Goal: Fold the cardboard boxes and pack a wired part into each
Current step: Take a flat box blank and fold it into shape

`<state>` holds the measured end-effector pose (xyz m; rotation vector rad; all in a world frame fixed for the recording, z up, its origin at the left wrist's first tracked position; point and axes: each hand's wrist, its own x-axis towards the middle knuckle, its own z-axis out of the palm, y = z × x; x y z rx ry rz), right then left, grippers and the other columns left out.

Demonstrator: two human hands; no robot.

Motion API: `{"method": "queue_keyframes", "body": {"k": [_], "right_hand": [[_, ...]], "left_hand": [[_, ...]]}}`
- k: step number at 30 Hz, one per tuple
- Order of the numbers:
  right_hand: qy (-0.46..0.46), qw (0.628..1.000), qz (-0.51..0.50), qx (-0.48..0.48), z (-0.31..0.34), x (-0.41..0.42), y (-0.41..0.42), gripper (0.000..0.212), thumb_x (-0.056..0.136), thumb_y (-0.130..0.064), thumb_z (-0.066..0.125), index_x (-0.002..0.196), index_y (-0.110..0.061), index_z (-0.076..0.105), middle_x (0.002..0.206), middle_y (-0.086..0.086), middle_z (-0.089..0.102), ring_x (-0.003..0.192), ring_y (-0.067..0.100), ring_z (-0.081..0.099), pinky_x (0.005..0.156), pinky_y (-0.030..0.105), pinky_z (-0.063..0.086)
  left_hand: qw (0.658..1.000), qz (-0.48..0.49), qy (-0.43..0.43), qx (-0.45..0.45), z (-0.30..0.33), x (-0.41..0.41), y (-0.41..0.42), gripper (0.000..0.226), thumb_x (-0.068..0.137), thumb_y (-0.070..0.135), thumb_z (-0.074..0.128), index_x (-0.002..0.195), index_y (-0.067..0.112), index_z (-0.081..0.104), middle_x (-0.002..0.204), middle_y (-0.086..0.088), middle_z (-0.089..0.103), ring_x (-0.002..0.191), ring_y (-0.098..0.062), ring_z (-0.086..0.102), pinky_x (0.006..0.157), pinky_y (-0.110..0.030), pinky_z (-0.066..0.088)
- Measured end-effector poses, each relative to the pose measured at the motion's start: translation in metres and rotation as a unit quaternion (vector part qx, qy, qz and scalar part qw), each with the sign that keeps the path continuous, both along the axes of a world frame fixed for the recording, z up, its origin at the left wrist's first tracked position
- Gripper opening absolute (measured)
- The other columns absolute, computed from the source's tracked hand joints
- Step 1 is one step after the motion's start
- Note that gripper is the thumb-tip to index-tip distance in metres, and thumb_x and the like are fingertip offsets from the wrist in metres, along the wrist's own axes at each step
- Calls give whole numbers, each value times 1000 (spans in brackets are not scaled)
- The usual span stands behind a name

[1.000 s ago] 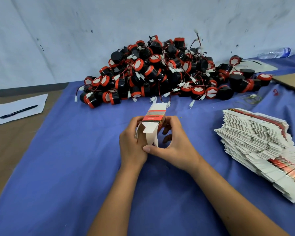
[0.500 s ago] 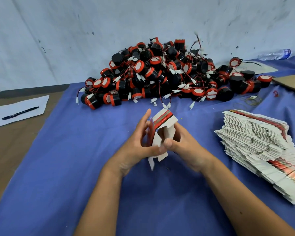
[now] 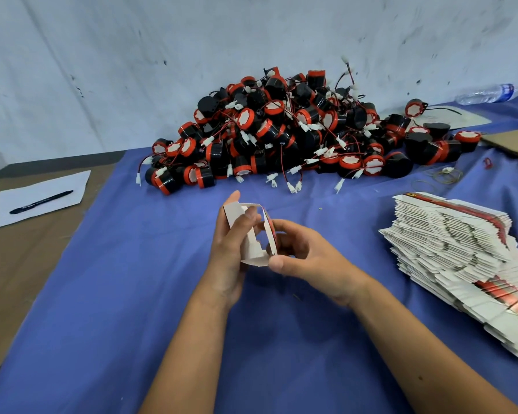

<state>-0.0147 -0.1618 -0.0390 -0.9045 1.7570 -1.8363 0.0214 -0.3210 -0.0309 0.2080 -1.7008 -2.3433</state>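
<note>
A small white cardboard box [image 3: 253, 243] with a red printed side is held above the blue cloth between both hands, its open end and loose flaps facing me. My left hand [image 3: 231, 243] grips its left wall, thumb inside the opening. My right hand [image 3: 305, 255] holds its right side, thumb at the lower flap. A big heap of black-and-red wired parts [image 3: 296, 130] with white connectors lies behind, against the wall. A stack of flat unfolded boxes [image 3: 461, 255] sits at the right.
The blue cloth [image 3: 132, 294] covers the table. A sheet of paper [image 3: 42, 195] with a black pen [image 3: 41, 201] lies at the left on brown board. A plastic bottle [image 3: 488, 93] and a cardboard sheet [image 3: 515, 141] are at the far right. Rubber bands [image 3: 440, 177] lie by the heap.
The box has been turned from standing on end to lying with its open end toward me, and has spread from flat to a square tube. Both hands shifted with it.
</note>
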Motion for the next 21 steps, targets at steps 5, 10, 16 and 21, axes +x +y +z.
{"method": "queue_keyframes", "body": {"k": [5,10,16,21], "right_hand": [[44,993,-104,-23,-2,0,-4,60,78,-46,71,133,-28,56,80,-13,68,71,4,59,74,25,48],[105,976,-189,-13,-8,0,-9,72,76,-52,71,141,-29,50,100,4,67,78,38,57,72,50,56],[84,983,-158,-27,-8,-1,-8,54,86,-26,82,135,-27,60,104,0,69,84,41,59,76,38,57],[17,974,-215,-64,-6,0,-9,38,79,-33,82,115,-34,68,84,-4,67,67,19,57,61,30,48]], "left_hand": [[1000,-12,-14,-22,-3,-4,6,70,70,49,83,134,46,55,133,-1,69,126,-31,63,101,-51,53],[1000,8,-10,24,-6,-7,20,66,79,33,83,137,36,53,123,-1,73,107,-26,73,80,-41,62],[998,43,-8,46,-4,-7,15,50,95,19,70,138,35,52,141,-11,62,123,-42,64,99,-62,55],[997,-29,32,62,-3,-4,21,63,86,29,77,142,36,50,143,-14,57,120,-40,66,94,-54,59]]}}
